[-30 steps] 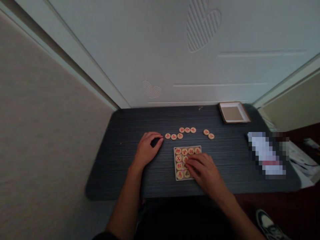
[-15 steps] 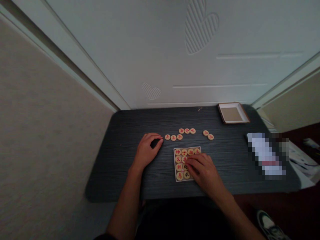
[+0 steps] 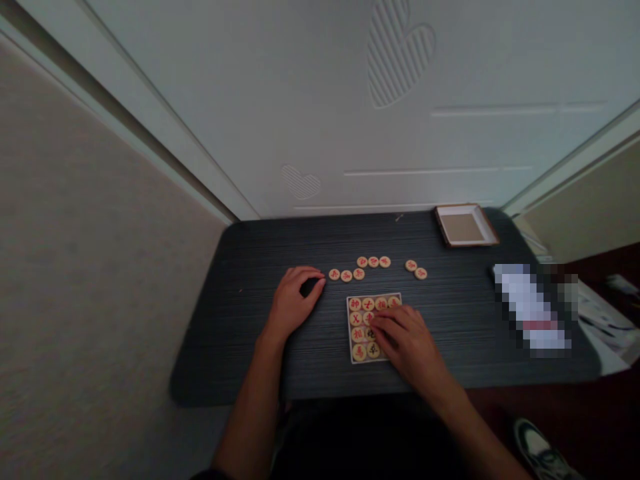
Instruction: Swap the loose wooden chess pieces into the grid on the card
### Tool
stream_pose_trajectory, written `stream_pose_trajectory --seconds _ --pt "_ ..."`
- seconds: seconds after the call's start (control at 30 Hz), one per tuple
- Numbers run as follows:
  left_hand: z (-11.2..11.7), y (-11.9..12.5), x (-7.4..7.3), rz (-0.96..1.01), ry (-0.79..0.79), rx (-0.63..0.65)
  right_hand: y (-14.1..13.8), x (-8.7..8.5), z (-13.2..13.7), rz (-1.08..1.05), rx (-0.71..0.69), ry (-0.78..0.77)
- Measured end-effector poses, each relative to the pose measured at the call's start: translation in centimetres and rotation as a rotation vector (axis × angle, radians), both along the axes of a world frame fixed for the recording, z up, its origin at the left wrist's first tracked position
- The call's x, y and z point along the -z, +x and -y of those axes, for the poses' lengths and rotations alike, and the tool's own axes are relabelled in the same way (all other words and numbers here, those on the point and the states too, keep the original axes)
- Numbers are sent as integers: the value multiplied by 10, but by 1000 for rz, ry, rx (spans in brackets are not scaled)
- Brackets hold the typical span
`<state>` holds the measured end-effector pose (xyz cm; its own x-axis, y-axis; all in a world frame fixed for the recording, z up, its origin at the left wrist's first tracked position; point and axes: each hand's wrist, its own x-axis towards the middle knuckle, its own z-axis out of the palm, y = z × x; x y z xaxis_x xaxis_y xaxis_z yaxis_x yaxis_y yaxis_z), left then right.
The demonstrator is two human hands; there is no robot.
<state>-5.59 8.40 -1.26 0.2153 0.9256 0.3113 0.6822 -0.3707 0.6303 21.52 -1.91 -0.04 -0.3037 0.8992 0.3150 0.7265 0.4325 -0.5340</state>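
A small square tray (image 3: 349, 329) on the dark table (image 3: 250, 360) holds several round wooden chess pieces with red characters. My right hand (image 3: 406, 340) lies over the tray's right half, fingertips pressed together on a piece (image 3: 369, 319) in the second row. My left hand (image 3: 293, 301) rests on the table left of the tray, fingers curled, thumb and forefinger near each other; nothing shows between them. Loose pieces lie in a row (image 3: 359, 269) just beyond it, and two more pieces (image 3: 416, 269) sit to the right.
An open shallow box lid (image 3: 465, 225) stands at the table's back right. A blurred-out object (image 3: 533, 308) lies at the right edge. A white door (image 3: 350, 100) rises behind the table. A shoe (image 3: 543, 450) shows at bottom right.
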Motion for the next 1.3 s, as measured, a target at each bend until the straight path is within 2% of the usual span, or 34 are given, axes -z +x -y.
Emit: stream_pose_trajectory --seconds 0.5,0.67,0.87,1.03,1.13,1.3 --pt "0 0 0 -8 -7 0 0 3 0 -7 7 -6" --pt "1 0 -1 1 -13 -2 1 0 1 -87 15 21" --pt "1 1 -2 -3 -27 -1 28 -6 -1 -166 172 81" --pt "1 1 -3 -18 -28 -5 60 3 -6 -144 325 78" --pt "2 1 -3 -30 -32 -5 69 9 -8 -147 359 53" --pt "3 3 -7 -64 -32 5 69 12 -11 -161 352 18"
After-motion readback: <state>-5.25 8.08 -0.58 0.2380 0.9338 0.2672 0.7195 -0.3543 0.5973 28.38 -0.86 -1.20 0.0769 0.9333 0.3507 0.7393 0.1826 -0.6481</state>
